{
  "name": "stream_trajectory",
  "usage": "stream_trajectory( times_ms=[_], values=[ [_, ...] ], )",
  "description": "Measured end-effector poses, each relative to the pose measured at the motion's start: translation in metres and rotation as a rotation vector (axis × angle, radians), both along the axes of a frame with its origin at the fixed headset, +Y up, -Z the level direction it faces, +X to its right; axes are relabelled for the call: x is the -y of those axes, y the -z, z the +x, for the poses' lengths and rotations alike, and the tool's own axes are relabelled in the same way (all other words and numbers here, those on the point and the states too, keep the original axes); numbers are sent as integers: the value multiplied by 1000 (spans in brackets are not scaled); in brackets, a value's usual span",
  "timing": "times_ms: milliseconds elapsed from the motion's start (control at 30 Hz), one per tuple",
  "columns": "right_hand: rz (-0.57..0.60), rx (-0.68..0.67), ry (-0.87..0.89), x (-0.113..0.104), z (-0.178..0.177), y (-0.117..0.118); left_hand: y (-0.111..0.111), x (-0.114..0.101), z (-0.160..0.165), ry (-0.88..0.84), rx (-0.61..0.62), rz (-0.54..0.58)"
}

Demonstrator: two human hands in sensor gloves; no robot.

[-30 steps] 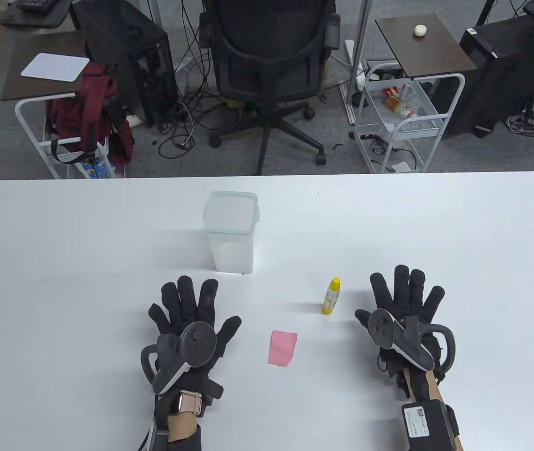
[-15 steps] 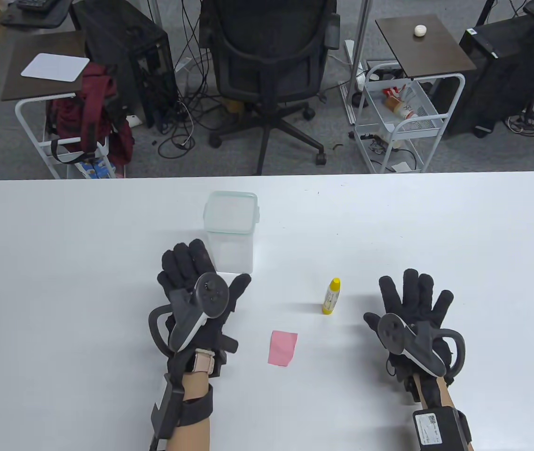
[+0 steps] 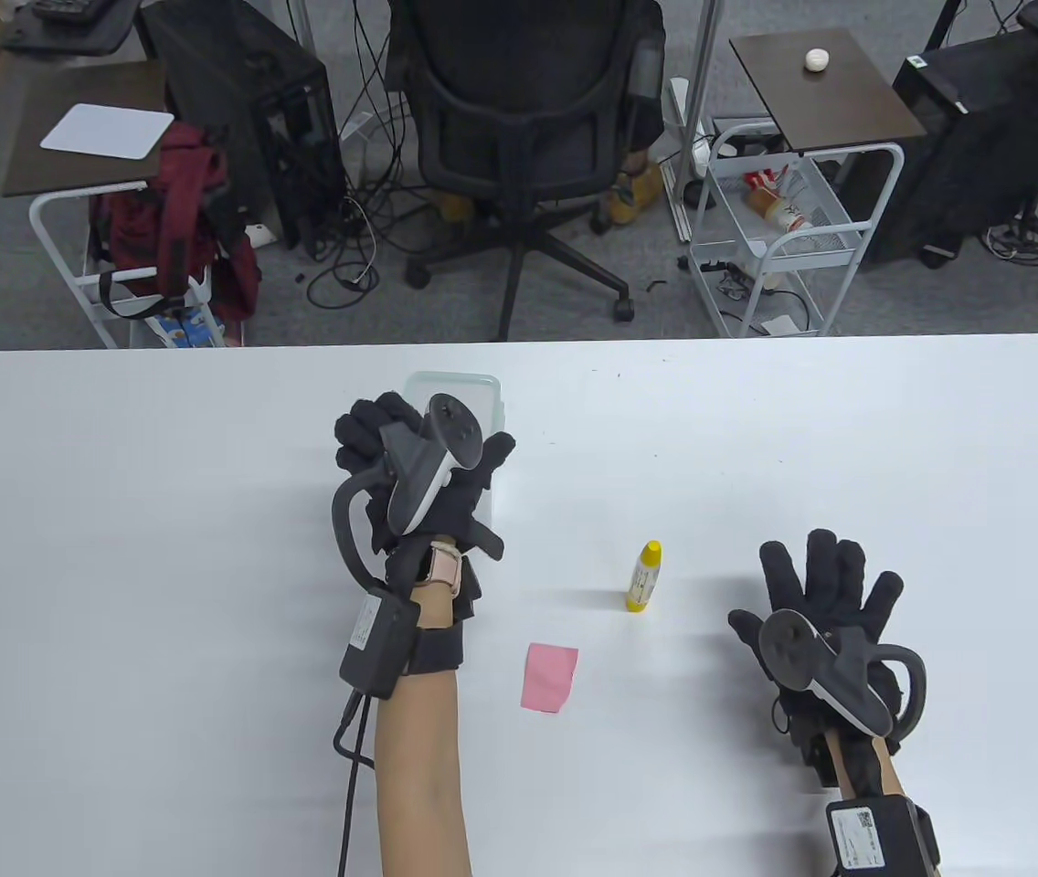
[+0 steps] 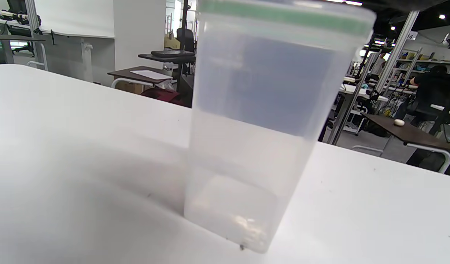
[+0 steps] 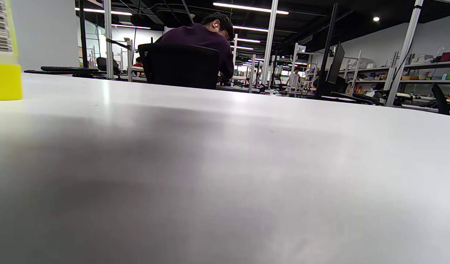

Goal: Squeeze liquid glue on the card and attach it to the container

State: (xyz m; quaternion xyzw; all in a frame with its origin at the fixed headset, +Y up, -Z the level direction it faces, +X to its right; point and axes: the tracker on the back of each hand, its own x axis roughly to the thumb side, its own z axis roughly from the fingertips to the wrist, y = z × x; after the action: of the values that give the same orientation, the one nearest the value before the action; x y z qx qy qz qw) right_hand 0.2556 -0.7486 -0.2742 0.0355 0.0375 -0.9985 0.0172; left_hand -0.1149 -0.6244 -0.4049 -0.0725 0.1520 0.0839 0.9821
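A tall clear plastic container (image 3: 451,378) with a green-rimmed lid stands upright at mid table; it fills the left wrist view (image 4: 261,128). My left hand (image 3: 423,443) is over its top, fingers to the lid's left and thumb to its right; I cannot tell if it touches. A small yellow glue bottle (image 3: 645,575) stands right of centre; its base shows in the right wrist view (image 5: 3,55). A pink card (image 3: 549,676) lies flat near the front. My right hand (image 3: 825,585) rests flat with fingers spread, to the right of the bottle, holding nothing.
The white table (image 3: 117,512) ends at its far edge, beyond which stand an office chair (image 3: 519,137), a white wire cart (image 3: 784,228) and a side table with a red bag (image 3: 181,219).
My left hand has lifted off the table and moved forward and right, over the container. My right hand has slid slightly right and toward me. Container, bottle and card have not moved.
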Motion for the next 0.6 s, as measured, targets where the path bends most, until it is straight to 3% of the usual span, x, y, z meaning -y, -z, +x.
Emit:
stream_trajectory(
  times_ms=[200, 367, 600],
  values=[
    [-15, 9, 5, 4, 3, 2, 7, 6, 5, 32, 0, -5],
    [-18, -8, -27, 7, -2, 2, 3, 13, 2, -15, -4, 117],
    [9, -24, -28, 7, -5, 1, -13, 28, -8, -136, 88, 269]
  ],
)
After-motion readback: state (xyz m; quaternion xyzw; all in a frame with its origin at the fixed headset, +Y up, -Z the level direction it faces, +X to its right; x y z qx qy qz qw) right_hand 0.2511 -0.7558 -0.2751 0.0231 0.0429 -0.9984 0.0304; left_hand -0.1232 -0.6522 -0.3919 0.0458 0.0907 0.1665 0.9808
